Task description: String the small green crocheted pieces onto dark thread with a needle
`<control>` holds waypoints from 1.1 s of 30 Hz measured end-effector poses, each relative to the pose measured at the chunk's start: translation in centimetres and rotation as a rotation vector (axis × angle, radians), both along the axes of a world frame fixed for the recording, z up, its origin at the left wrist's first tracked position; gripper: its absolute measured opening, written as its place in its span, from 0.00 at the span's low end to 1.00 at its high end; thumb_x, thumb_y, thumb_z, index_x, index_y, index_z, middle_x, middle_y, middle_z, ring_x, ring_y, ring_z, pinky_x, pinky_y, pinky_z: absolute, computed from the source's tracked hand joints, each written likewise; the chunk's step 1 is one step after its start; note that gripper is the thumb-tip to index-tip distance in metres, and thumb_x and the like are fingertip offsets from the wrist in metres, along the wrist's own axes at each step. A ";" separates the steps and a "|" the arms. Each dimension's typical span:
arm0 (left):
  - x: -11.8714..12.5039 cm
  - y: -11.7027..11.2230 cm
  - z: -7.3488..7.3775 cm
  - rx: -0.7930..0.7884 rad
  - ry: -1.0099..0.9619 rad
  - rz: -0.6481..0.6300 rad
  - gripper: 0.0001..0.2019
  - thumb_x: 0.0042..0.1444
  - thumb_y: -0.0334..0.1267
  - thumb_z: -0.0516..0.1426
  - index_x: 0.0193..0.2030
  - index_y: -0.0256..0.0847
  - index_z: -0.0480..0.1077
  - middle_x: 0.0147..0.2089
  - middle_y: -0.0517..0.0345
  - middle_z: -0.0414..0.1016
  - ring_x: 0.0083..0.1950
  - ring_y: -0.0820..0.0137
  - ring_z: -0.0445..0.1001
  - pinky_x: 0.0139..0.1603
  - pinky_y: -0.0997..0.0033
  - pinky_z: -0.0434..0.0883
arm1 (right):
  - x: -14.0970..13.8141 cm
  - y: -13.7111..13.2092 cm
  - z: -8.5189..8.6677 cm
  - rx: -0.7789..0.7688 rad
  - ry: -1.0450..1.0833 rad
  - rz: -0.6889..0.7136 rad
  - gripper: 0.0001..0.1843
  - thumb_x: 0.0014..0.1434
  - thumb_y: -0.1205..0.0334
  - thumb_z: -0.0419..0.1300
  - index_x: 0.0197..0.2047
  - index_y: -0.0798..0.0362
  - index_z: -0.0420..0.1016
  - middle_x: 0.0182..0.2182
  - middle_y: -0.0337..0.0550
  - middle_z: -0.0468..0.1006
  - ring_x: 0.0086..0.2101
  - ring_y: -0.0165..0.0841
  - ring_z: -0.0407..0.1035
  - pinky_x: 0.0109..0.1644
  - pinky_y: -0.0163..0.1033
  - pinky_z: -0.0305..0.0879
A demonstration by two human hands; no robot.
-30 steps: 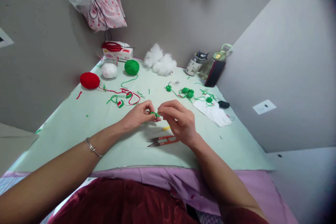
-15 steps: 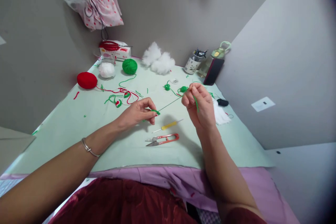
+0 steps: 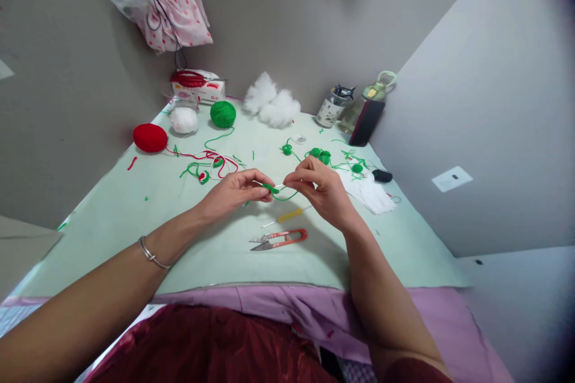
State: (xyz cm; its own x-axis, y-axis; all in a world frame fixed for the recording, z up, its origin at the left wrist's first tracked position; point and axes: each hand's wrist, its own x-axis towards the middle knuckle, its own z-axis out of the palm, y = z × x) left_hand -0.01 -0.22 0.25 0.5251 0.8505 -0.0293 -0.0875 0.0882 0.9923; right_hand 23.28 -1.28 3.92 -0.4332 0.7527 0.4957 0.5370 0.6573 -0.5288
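My left hand [image 3: 245, 187] pinches a small green crocheted piece [image 3: 271, 189] between thumb and fingertips. From the right, my right hand [image 3: 317, 185] grips a thin pale needle [image 3: 281, 186], its tip at the edge of the piece. A strand of green yarn [image 3: 287, 198] hangs in a loop between both hands. Below them on the table lie a yellow-handled crochet hook [image 3: 290, 215], partly covered by my right hand, and orange-handled thread snips [image 3: 283, 239] with blades pointing left.
Balls of red [image 3: 150, 137], white [image 3: 184, 120] and green yarn [image 3: 223, 114] stand at the back left. White stuffing [image 3: 274, 105], a pen cup [image 3: 331, 109], a bottle [image 3: 375, 91] and a phone [image 3: 367, 123] line the back. Green crocheted bits [image 3: 320, 155] and white tissue [image 3: 371, 192] lie at right.
My right hand has come down and left, from pulling the yarn taut to holding the needle against the green piece. The yarn is now slack. My left hand has barely moved.
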 end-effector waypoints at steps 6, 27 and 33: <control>0.1 0.0 0.2 -0.001 -0.008 -0.011 0.12 0.57 0.43 0.65 0.43 0.38 0.76 0.39 0.56 0.81 0.44 0.67 0.80 0.55 0.62 0.73 | 0.1 0.1 -0.1 0.039 -0.064 -0.004 0.08 0.68 0.68 0.60 0.40 0.48 0.80 0.33 0.39 0.69 0.35 0.30 0.66 0.40 0.39 0.63; 0.3 0.0 -0.4 -0.042 -0.107 -0.067 0.10 0.57 0.41 0.67 0.41 0.38 0.77 0.39 0.58 0.79 0.41 0.71 0.79 0.51 0.66 0.74 | -0.5 0.2 -1.0 -0.026 -0.015 0.081 0.07 0.67 0.65 0.61 0.41 0.48 0.81 0.33 0.39 0.70 0.34 0.30 0.67 0.38 0.36 0.63; 0.5 -0.1 -0.1 -0.119 -0.182 0.017 0.12 0.54 0.41 0.68 0.39 0.38 0.73 0.34 0.61 0.78 0.36 0.70 0.79 0.45 0.65 0.76 | -1.2 0.5 -2.0 -0.129 0.143 -0.038 0.06 0.65 0.67 0.63 0.42 0.49 0.81 0.32 0.39 0.73 0.31 0.28 0.68 0.35 0.35 0.64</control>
